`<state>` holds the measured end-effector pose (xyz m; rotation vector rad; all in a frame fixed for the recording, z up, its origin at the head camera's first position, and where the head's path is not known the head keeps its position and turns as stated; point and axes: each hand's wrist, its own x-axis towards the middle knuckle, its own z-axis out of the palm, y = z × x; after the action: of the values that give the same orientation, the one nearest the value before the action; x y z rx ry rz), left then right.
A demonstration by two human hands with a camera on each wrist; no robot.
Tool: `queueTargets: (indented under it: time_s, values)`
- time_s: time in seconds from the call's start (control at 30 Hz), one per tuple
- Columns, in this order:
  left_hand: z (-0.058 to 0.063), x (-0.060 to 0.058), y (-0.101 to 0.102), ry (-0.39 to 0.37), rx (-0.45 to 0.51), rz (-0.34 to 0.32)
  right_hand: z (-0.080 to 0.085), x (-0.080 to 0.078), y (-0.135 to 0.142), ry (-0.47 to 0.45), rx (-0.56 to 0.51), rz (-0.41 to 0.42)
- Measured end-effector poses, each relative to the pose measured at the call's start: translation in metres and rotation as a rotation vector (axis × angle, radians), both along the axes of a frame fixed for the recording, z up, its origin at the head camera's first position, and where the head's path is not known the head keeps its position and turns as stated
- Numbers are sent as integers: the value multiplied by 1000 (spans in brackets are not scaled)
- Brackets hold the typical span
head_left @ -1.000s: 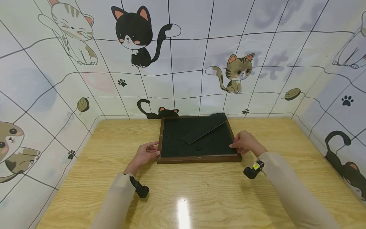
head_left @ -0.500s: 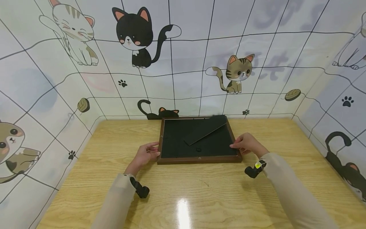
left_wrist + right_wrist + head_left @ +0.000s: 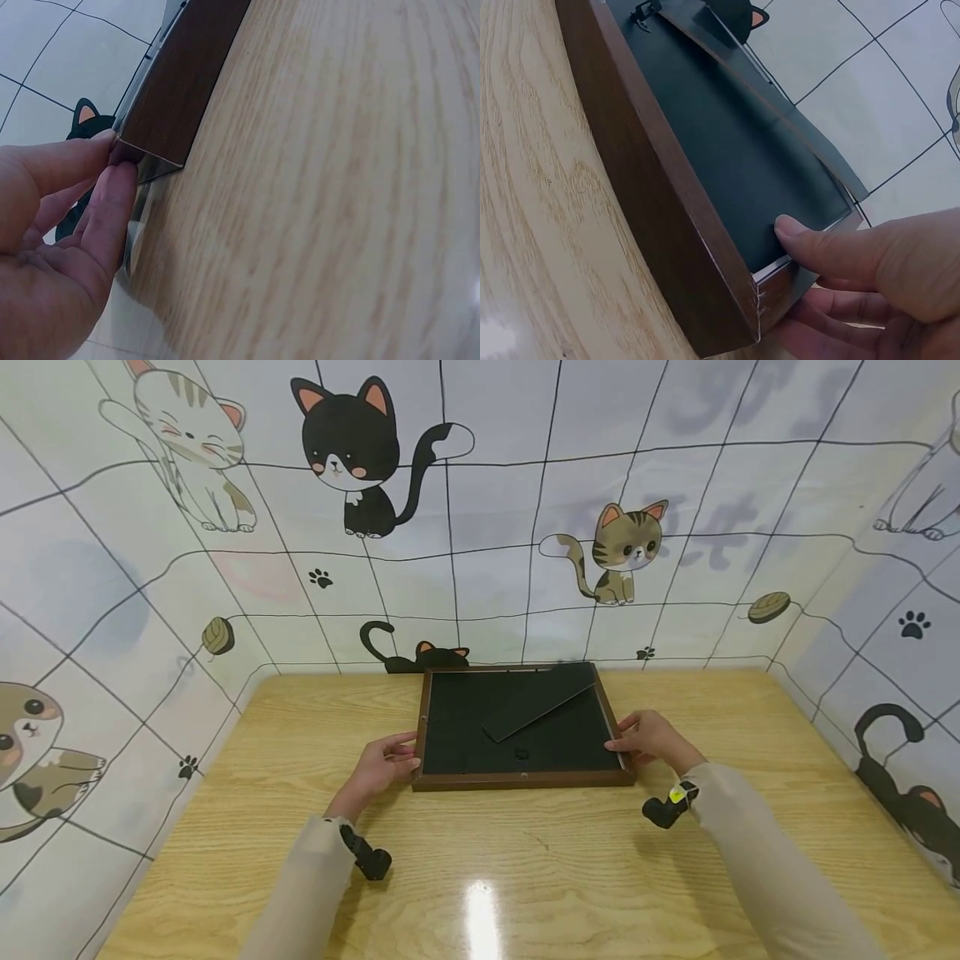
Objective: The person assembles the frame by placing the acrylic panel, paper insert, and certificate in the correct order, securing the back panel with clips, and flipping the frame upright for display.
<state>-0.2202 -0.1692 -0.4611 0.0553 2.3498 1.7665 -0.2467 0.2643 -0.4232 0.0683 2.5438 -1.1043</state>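
Note:
A picture frame [image 3: 525, 779] with brown sides lies back up on the table, its black backing board [image 3: 457, 727] facing me. A black easel leg [image 3: 540, 703] lies slantwise across the board. My left hand [image 3: 381, 764] holds the frame's left side near the front corner; in the left wrist view its thumb and fingers [image 3: 116, 199] pinch that corner. My right hand [image 3: 647, 739] grips the right side. Its thumb [image 3: 799, 238] reaches over the rim onto the board in the right wrist view, while the other fingers curl against the outer side, partly hidden.
The frame sits at the back of a light wooden table [image 3: 525, 868], close to a wall sheet [image 3: 495, 585] printed with cats and lines. A small black clip [image 3: 521, 753] is on the board near its front edge. Side walls rise at left and right.
The backing board's far right corner, which stuck up above the frame a second ago, now lies lower. My right hand has shifted slightly right and down. The left hand has stayed put.

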Motion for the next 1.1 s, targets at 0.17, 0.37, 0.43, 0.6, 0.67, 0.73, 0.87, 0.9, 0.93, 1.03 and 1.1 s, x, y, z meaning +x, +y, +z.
queueTargets:
  time_s: [0.17, 0.37, 0.43, 0.6, 0.67, 0.73, 0.87, 0.9, 0.93, 1.03, 1.1]
  values:
    - [0, 3, -1, -17, -13, 11, -2, 2, 0, 13, -2, 16]
    - [2, 12, -4, -44, -49, 18, -2, 10, 0, 18, 7, 78]
    - [3, 16, -5, -45, -37, -2, -2, 14, 2, 25, 5, 106]
    - [6, 27, -7, -50, -13, -78, -2, 26, 9, 22, 2, 152]
    - [7, 32, -9, -51, -20, -113, -1, 32, 11, 24, 21, 169]
    - [8, 39, -11, -50, -27, -152, -1, 39, 11, 38, 44, 186]
    - [9, 50, -15, -65, -15, -223, 2, 52, 9, 59, 66, 207]
    - [10, 53, -16, -68, -9, -243, 1, 55, 9, 66, 70, 209]
    - [10, 56, -17, -65, -8, -263, 1, 59, 9, 66, 75, 208]
    - [12, 63, -20, -55, -18, -338, 0, 69, 10, 82, 101, 212]
    - [14, 68, -22, -51, -38, -383, -1, 77, 10, 102, 106, 213]
